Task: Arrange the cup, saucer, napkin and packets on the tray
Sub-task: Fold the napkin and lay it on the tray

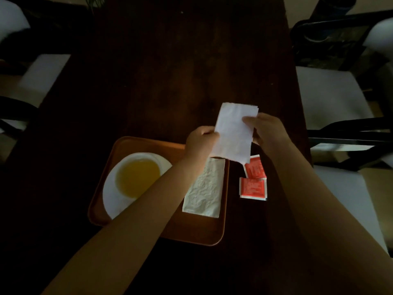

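An orange tray point(131, 145) lies on the dark table. On its left half stands a white cup point(138, 177) of yellow liquid on a white saucer point(112, 201). A folded white napkin point(204, 190) lies flat along the tray's right side. Both hands hold a second folded white napkin point(234, 135) in the air above the tray's far right corner: my left hand point(200, 143) grips its left edge, my right hand point(265, 133) its right edge. Two red packets point(253, 186) lie on the table just right of the tray.
The dark wooden table point(180, 71) stretches away beyond the tray. Chairs with pale seats stand on the left point(40, 77) and on the right point(327, 96), the right ones with black frames. The scene is dimly lit.
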Action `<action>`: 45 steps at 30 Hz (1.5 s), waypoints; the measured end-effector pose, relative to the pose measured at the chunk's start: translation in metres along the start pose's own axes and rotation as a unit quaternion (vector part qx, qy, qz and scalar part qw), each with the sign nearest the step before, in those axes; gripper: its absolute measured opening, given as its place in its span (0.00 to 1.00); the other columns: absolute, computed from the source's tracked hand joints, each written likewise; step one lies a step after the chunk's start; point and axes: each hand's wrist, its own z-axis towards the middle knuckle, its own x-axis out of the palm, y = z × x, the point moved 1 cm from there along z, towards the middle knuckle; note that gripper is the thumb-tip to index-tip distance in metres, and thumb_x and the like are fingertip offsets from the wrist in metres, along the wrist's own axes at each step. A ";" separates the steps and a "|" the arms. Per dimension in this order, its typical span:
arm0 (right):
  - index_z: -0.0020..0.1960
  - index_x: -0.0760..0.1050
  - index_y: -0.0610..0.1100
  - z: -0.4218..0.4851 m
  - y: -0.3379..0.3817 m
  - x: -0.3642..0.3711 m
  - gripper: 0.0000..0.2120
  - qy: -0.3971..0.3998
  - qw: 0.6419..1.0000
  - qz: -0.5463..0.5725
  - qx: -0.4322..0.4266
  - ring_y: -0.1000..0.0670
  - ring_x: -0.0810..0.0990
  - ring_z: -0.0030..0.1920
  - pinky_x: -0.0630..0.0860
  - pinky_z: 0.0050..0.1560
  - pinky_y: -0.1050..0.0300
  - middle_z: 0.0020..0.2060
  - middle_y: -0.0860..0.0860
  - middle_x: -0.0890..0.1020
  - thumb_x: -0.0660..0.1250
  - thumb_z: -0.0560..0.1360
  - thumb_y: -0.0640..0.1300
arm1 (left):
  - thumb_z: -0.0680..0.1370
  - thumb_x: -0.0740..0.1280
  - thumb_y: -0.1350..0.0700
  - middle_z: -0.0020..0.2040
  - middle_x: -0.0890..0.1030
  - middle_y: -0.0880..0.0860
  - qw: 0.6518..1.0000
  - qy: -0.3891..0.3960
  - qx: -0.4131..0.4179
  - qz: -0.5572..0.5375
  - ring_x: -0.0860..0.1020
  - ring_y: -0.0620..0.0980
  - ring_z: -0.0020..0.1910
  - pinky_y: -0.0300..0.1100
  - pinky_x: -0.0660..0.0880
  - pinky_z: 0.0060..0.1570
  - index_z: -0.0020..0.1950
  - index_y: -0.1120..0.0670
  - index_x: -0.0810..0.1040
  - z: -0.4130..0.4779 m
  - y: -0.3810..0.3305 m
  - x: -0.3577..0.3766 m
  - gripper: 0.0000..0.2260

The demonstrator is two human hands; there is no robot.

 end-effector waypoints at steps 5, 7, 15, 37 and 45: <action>0.57 0.75 0.38 -0.042 -0.037 0.010 0.12 -0.010 0.995 -0.102 -0.012 0.42 0.79 0.54 0.76 0.58 0.44 0.55 0.40 0.80 0.65 0.75 0.40 | 0.74 0.64 0.64 0.45 0.76 0.50 0.992 -0.003 0.041 0.122 0.75 0.44 0.39 0.34 0.71 0.33 0.58 0.55 0.74 -0.053 0.045 -0.029 0.14; 0.55 0.75 0.38 -0.052 -0.050 0.016 0.11 -0.001 0.988 -0.149 -0.034 0.42 0.80 0.52 0.78 0.55 0.45 0.52 0.40 0.81 0.64 0.75 0.41 | 0.74 0.64 0.62 0.48 0.77 0.49 0.984 -0.020 0.045 0.172 0.75 0.39 0.39 0.31 0.71 0.33 0.59 0.52 0.72 -0.068 0.061 -0.043 0.14; 0.54 0.76 0.39 -0.071 -0.082 0.036 0.11 -0.032 0.912 -0.365 -0.186 0.49 0.78 0.45 0.70 0.39 0.64 0.51 0.43 0.82 0.66 0.73 0.41 | 0.77 0.61 0.61 0.56 0.79 0.53 0.920 -0.047 0.170 0.349 0.78 0.48 0.52 0.37 0.74 0.48 0.62 0.55 0.71 -0.094 0.086 -0.056 0.14; 0.55 0.76 0.38 -0.054 -0.080 0.050 0.11 -0.055 0.894 -0.389 -0.214 0.43 0.78 0.49 0.72 0.45 0.57 0.51 0.40 0.80 0.65 0.75 0.41 | 0.77 0.63 0.60 0.56 0.79 0.55 0.891 -0.043 0.202 0.404 0.78 0.50 0.53 0.35 0.70 0.48 0.64 0.56 0.70 -0.083 0.087 -0.054 0.16; 0.53 0.75 0.39 -0.056 -0.083 0.046 0.11 -0.040 0.886 -0.405 -0.222 0.43 0.75 0.54 0.74 0.54 0.50 0.51 0.41 0.79 0.67 0.72 0.41 | 0.76 0.63 0.59 0.56 0.75 0.55 0.856 -0.006 0.187 0.482 0.76 0.50 0.51 0.37 0.70 0.48 0.60 0.56 0.71 -0.086 0.091 -0.058 0.13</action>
